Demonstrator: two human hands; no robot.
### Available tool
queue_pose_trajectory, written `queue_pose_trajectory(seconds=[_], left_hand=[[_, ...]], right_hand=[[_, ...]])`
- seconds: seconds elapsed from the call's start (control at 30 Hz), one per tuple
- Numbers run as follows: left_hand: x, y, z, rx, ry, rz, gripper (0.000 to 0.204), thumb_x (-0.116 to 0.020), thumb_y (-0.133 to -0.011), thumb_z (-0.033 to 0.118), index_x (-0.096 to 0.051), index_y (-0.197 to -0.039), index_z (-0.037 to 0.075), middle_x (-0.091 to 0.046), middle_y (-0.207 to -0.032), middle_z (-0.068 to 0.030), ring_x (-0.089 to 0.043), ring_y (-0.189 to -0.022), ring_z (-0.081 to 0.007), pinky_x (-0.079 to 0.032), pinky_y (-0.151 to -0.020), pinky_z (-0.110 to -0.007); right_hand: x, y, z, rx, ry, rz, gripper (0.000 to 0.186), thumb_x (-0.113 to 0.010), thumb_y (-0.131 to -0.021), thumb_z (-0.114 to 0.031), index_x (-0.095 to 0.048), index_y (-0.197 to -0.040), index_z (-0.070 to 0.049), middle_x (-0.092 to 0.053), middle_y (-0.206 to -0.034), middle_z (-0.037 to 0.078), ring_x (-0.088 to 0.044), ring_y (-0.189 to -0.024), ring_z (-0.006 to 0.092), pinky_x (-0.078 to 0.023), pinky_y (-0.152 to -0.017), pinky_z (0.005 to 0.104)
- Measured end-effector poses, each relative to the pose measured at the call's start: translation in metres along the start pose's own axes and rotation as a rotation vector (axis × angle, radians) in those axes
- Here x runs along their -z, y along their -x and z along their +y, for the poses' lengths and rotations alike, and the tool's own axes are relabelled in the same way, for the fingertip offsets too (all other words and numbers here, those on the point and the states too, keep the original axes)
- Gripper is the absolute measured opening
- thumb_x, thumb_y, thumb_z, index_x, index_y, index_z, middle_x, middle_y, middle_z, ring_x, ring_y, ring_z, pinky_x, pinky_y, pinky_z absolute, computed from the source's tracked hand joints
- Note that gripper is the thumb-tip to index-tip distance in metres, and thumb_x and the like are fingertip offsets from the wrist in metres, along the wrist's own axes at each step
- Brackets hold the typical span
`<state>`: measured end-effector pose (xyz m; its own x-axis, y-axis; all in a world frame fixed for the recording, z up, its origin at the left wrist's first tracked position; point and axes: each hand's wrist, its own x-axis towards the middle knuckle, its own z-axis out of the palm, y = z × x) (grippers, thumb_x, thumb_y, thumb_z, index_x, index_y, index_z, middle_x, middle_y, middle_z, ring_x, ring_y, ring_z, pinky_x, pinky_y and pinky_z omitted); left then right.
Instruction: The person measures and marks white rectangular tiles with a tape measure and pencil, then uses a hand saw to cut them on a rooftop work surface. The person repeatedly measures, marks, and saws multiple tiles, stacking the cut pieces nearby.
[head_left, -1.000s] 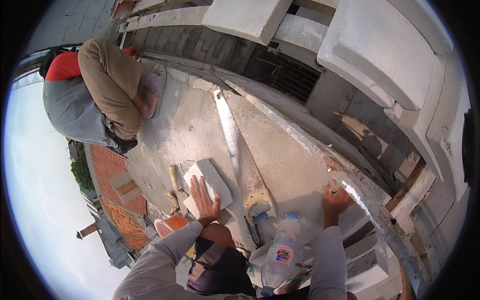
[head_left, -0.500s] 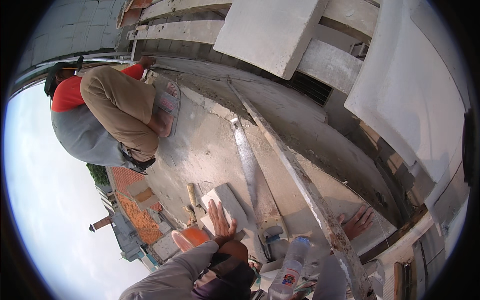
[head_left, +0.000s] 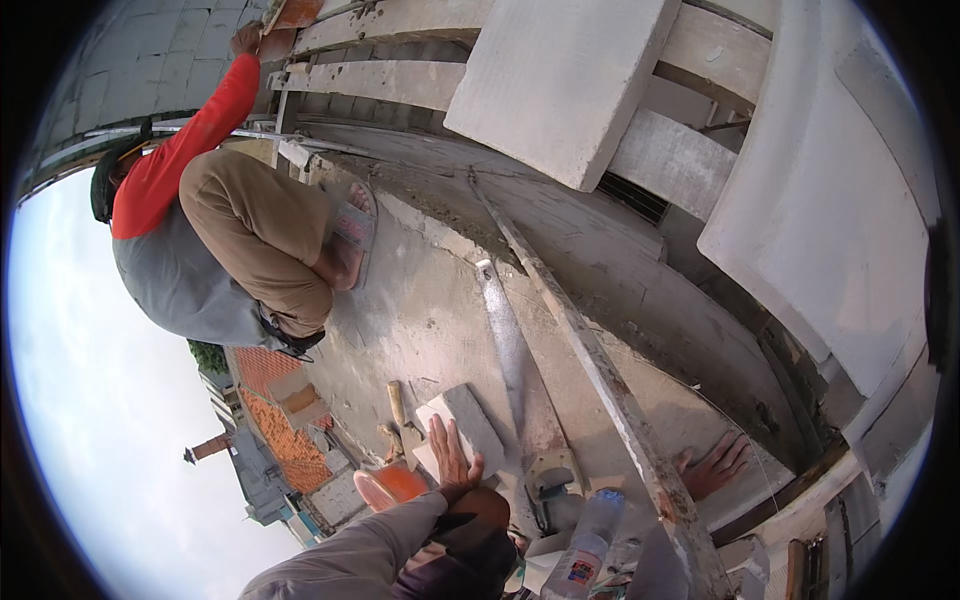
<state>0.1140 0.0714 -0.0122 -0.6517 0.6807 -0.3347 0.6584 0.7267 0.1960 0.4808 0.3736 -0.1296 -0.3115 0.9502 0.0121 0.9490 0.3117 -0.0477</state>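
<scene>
Rests the left hand point(head_left: 455, 464) flat on a pale block point(head_left: 478, 423), to be found below the centre, toward six o'clock of the view. Has its fingers straight and slightly apart, laid upon the block and not closed around it. Cannot tell the strength of the pressing. Places the right hand point(head_left: 716, 466) at three o'clock from the left one, palm down on the concrete surface point(head_left: 425, 330), just past a long thin bar point(head_left: 640, 440). Spreads the fingers there, wide open, with no object gripped.

Has near the block, at ten o'clock, a trowel point(head_left: 397, 403) with wooden handle, and at eight o'clock an orange bowl point(head_left: 402, 484). Sees at three o'clock from the block a handsaw point(head_left: 530, 400), lying with the pale handle toward six o'clock and the narrow end toward eleven. Finds between four and five o'clock a clear bottle point(head_left: 592, 535).

Sees also, at ten o'clock of the view, a crouching co-worker point(head_left: 185, 265) with one red sleeve stretched toward one o'clock.
</scene>
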Motion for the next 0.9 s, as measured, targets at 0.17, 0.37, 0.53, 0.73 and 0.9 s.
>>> queue_pose_trajectory(seconds=[0.17, 0.37, 0.53, 0.73, 0.9], left_hand=[[-0.005, 0.001, -0.004, -0.005, -0.014, 0.021, 0.097, -0.054, -0.099, 0.057, -0.021, -0.168, -0.003, -0.010, -0.173, -0.0400, -0.009, -0.160, -0.0607, -0.010, -0.127, -0.071], [-0.006, 0.001, -0.003, 0.000, -0.018, 0.037, 0.098, -0.051, -0.099, 0.062, -0.022, -0.168, -0.002, -0.011, -0.173, -0.0394, -0.011, -0.161, -0.0591, -0.011, -0.127, -0.071], [-0.008, 0.005, -0.001, 0.038, -0.045, 0.092, 0.098, -0.050, -0.099, 0.064, -0.026, -0.167, -0.001, -0.015, -0.173, -0.0375, -0.014, -0.161, -0.0580, -0.012, -0.127, -0.070], [-0.011, 0.001, -0.001, 0.007, -0.019, 0.110, 0.095, -0.055, -0.098, 0.055, -0.022, -0.171, 0.003, -0.012, -0.175, -0.0342, -0.010, -0.163, -0.0542, -0.009, -0.129, -0.068], [-0.013, 0.014, -0.008, 0.014, 0.000, 0.155, 0.095, -0.057, -0.099, 0.056, -0.021, -0.172, 0.007, -0.010, -0.176, -0.0320, -0.007, -0.164, -0.0524, -0.008, -0.129, -0.068]], right_hand=[[-0.001, 0.000, 0.000, 0.001, 0.003, 0.003, 0.081, -0.051, -0.099, -0.047, -0.036, -0.167, -0.007, -0.030, -0.172, 0.025, -0.028, -0.160, 0.0463, -0.019, -0.130, 0.0654], [-0.006, 0.007, 0.003, -0.016, 0.045, 0.020, 0.081, -0.049, -0.102, -0.055, -0.038, -0.166, -0.008, -0.034, -0.171, 0.023, -0.032, -0.158, 0.0454, -0.023, -0.127, 0.0650], [-0.015, 0.001, 0.005, 0.037, 0.105, 0.036, 0.083, -0.043, -0.104, -0.065, -0.039, -0.166, -0.009, -0.040, -0.169, 0.022, -0.039, -0.155, 0.0439, -0.031, -0.124, 0.0632], [-0.002, 0.008, -0.007, 0.021, 0.042, 0.072, 0.074, -0.052, -0.105, -0.051, -0.041, -0.165, -0.008, -0.039, -0.167, 0.021, -0.034, -0.156, 0.0419, -0.025, -0.124, 0.0649], [0.006, 0.005, -0.019, 0.080, 0.038, 0.142, 0.074, -0.057, -0.104, -0.048, -0.041, -0.166, -0.011, -0.037, -0.169, 0.016, -0.036, -0.155, 0.0399, -0.029, -0.124, 0.0611]])
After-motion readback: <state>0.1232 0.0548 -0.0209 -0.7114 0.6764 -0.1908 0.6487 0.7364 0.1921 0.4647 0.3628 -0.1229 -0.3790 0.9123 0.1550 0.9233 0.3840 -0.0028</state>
